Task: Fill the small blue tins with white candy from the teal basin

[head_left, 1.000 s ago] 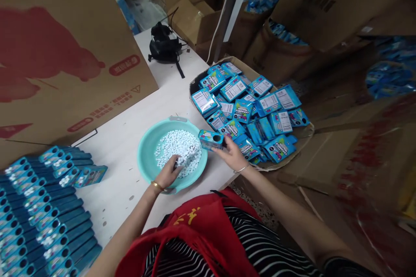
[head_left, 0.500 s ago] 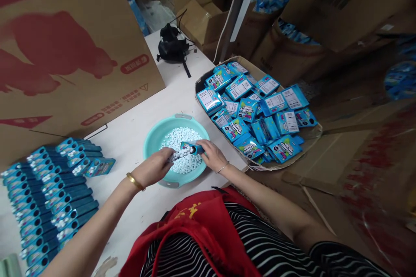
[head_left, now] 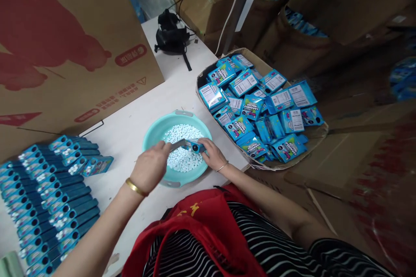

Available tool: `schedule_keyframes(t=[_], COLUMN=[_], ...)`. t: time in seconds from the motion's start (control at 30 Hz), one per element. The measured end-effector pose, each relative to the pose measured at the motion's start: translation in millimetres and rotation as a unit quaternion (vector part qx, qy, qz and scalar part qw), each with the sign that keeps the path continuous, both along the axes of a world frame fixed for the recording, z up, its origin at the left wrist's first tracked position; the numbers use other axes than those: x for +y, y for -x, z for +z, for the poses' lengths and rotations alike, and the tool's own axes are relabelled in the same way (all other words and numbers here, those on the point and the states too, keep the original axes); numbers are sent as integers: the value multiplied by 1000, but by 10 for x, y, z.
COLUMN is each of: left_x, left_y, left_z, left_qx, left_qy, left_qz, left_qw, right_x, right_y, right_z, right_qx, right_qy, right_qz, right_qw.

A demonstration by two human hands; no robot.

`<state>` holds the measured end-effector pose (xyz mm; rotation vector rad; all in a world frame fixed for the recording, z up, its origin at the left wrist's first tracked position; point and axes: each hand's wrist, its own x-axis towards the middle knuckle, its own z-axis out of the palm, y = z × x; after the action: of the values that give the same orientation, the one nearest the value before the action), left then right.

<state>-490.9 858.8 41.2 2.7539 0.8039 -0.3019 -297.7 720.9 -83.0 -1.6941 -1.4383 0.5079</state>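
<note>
My left hand (head_left: 151, 165) is closed around the handle of a small metal scoop (head_left: 177, 144). The scoop is tilted, its tip at the end of a small blue candy box (head_left: 194, 146). My right hand (head_left: 212, 155) grips that box from the right, with the box lying roughly level above a turquoise basin (head_left: 150, 138). Small white candies (head_left: 183, 165) cover the basin's bottom. Whether candies lie inside the box is hidden.
Left on the white table (head_left: 130, 117) stand rows of blue boxes (head_left: 68, 197), several with white candies at their ends. A cut-down carton (head_left: 320, 136) of flat blue boxes is at the right. Behind are a large carton (head_left: 81, 73) and a black strapped object (head_left: 172, 37).
My left hand has turned and tipped the scoop up against the box. The heap of white candies seen on the scoop before no longer shows.
</note>
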Motion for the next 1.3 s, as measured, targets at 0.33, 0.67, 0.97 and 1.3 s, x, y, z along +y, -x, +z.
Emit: schedule_keyframes(t=[0.33,0.67,0.97,1.3], left_x=[331,-220,-35,175], left_y=[-581,-272,109,132], left_z=[-1733,-1883,-1115,-138], left_qx=[-49,-85,-155,-105], left_qy=[77,271,356,249], left_qz=[93,8,-7,-78], left_qw=[991,959,922,960], right_x=[121,142,90,117], right_y=[-195,-268,-303,-111], right_z=[82,-105,-28,-69], right_qx=[75,138,74,-59], right_qy=[11,-6,-30,-57], right_qz=[-104,-125,-78,5], right_qw=[992,983,994,997])
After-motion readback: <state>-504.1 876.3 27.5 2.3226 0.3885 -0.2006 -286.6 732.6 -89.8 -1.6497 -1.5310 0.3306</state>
